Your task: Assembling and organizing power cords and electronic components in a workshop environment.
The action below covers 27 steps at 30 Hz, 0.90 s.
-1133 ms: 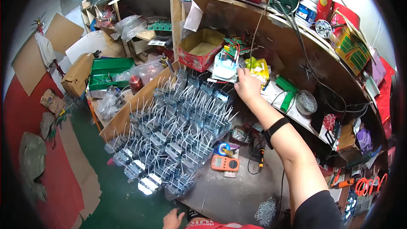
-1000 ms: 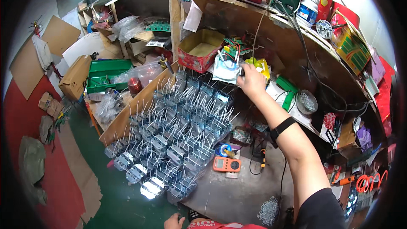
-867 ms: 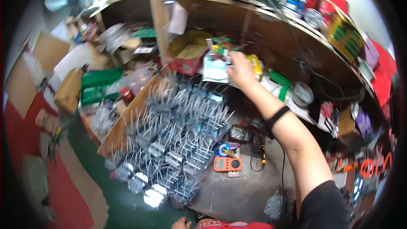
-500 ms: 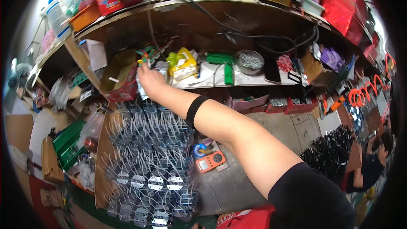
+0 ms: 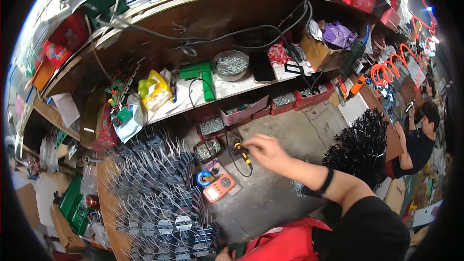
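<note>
Two hands well apart. Right hand (image 5: 266, 151), gone from shelf (image 5: 224, 88) and circuit boards (image 5: 122, 114), hangs curled beside yellow-and-black tool (image 5: 245, 156) toward back edge of table (image 5: 270, 203); contact unclear. Shift leaves tool nearest. Left hand (image 5: 225, 254) by near edge, mostly hidden; grip cannot be told.

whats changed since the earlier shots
The right hand has left the pale packet and come rightward and nearer the person, beside the corded yellow-and-black tool; whether it touches it is unclear. The view has swung right. The orange multimeter still lies beside the blue spool.
</note>
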Tool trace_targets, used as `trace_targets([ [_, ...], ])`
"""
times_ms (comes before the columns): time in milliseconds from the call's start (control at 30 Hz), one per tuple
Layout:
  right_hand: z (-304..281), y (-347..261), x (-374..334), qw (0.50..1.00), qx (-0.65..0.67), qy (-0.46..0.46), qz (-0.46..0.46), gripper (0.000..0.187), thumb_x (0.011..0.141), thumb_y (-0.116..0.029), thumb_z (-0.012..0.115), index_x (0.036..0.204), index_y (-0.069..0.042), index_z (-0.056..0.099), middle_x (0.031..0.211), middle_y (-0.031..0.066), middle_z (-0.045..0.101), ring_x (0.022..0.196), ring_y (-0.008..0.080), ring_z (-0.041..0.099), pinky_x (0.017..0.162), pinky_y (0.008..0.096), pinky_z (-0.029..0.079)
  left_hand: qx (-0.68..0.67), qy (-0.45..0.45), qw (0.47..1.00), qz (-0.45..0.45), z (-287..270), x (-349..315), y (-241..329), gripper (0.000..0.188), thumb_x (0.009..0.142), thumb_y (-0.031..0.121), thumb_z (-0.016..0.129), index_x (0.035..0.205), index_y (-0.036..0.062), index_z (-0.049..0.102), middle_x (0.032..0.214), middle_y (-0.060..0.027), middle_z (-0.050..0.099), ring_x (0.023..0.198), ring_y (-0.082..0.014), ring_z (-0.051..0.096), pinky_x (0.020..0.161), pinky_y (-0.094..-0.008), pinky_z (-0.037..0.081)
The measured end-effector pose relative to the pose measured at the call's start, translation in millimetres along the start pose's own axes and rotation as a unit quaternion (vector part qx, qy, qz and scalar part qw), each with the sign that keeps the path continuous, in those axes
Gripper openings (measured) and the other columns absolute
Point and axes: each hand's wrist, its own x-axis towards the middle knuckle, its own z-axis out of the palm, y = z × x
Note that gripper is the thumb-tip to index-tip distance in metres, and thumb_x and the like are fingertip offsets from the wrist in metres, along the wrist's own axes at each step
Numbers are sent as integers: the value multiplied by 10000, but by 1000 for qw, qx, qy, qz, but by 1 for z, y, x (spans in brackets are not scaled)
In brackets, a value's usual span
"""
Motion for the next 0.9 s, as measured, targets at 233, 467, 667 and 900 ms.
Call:
trace_targets([
  [233, -56, 37, -186, 973, -32, -124, 192, 128, 779, -108, 562, 891, -116, 623, 821, 100, 623, 718, 300, 609, 614, 373, 496, 76, 50, 982, 166, -17, 28, 53, 270, 767, 285, 642, 869, 36, 616, 794, -166, 630, 739, -343, 611, 653, -409, 484],
  [467, -46, 9, -281, 964, 26, -142, 223, 145, 769, -99, 593, 910, -120, 616, 820, 81, 618, 711, 261, 613, 598, 347, 497, 85, -34, 940, 329, -21, 64, 137, 196, 840, 240, 544, 992, 121, 580, 916, -123, 628, 797, -347, 605, 675, -438, 484],
  [667, -47, -7, -331, 945, -31, -93, 312, 185, 727, -103, 600, 912, -109, 606, 835, 70, 619, 733, 254, 610, 593, 341, 494, 48, -95, 898, 428, 6, 67, 187, 198, 818, 153, 585, 1002, 79, 584, 928, -147, 625, 830, -341, 601, 716, -401, 488],
  [900, -76, -42, -374, 902, 6, -16, 431, 186, 747, -109, 576, 929, -101, 617, 852, 98, 628, 793, 267, 612, 657, 346, 492, -8, -135, 926, 352, 26, 47, 237, 672, 808, 105, 600, 1369, 86, 231, 955, -139, 624, 841, -305, 618, 720, -382, 490],
])
